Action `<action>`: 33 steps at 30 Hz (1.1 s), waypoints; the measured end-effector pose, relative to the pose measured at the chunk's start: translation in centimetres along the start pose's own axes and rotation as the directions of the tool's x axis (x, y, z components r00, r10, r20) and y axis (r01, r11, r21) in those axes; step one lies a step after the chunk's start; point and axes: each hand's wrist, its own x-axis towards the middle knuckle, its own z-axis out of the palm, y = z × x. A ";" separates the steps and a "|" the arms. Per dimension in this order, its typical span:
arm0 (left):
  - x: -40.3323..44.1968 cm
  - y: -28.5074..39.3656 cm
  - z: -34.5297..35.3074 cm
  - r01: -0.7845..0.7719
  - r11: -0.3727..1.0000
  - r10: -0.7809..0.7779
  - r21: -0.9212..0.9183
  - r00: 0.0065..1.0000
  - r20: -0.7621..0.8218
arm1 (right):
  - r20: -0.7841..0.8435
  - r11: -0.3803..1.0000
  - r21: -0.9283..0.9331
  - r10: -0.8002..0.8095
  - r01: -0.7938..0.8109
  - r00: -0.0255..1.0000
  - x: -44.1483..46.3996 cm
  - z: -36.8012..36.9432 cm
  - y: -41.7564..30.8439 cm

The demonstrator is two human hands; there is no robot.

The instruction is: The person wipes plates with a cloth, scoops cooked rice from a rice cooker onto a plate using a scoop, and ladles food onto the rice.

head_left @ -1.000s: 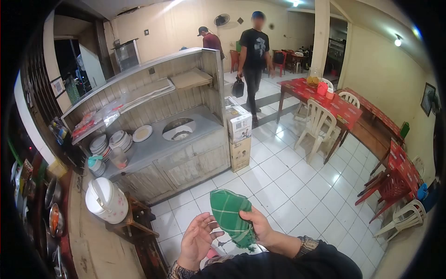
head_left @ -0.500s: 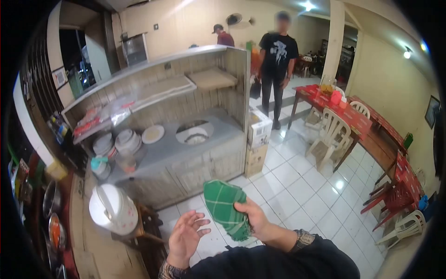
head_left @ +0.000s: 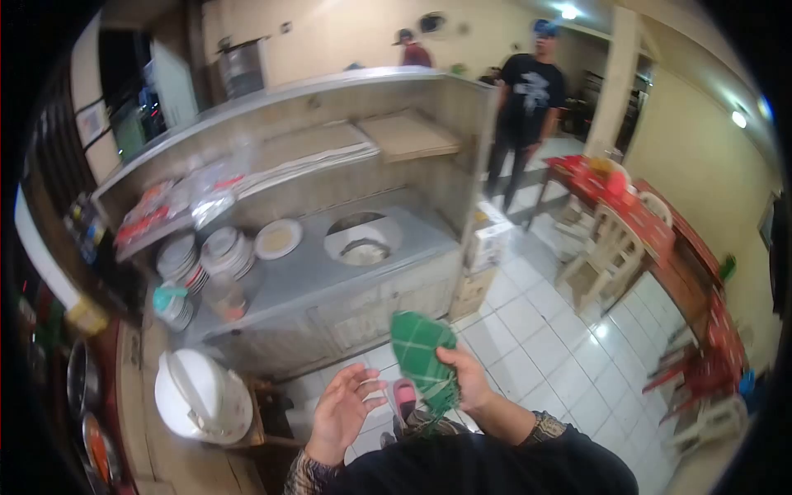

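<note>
One cloth (head_left: 422,351) in right hand (head_left: 470,379)

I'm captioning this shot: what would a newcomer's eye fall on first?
Probably the green checked cloth, held up in the right hand at the lower middle. Next, perhaps, the big cabinet beyond it, with plates stacked towards its left end, and the red-covered table at the right.

ceiling lamps (head_left: 738,119) glare above the blurred floor (head_left: 536,363).
</note>
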 end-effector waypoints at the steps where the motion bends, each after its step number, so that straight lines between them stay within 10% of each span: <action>1: 1.4 0.6 -0.9 -0.006 1.000 0.006 -0.005 1.000 -0.004 | 0.004 1.000 -0.003 -0.001 0.001 1.000 2.1 -0.4 0.1; 22: 19.5 16.2 -16.2 -0.400 0.911 0.399 0.100 0.797 -0.453 | 0.332 0.905 -0.127 0.424 -0.405 0.843 40.3 10.6 4.1; 33: 27.6 21.8 -38.0 -0.043 0.996 0.081 0.074 0.759 -0.645 | 0.069 0.933 -0.244 0.287 -0.263 0.955 55.3 6.1 16.9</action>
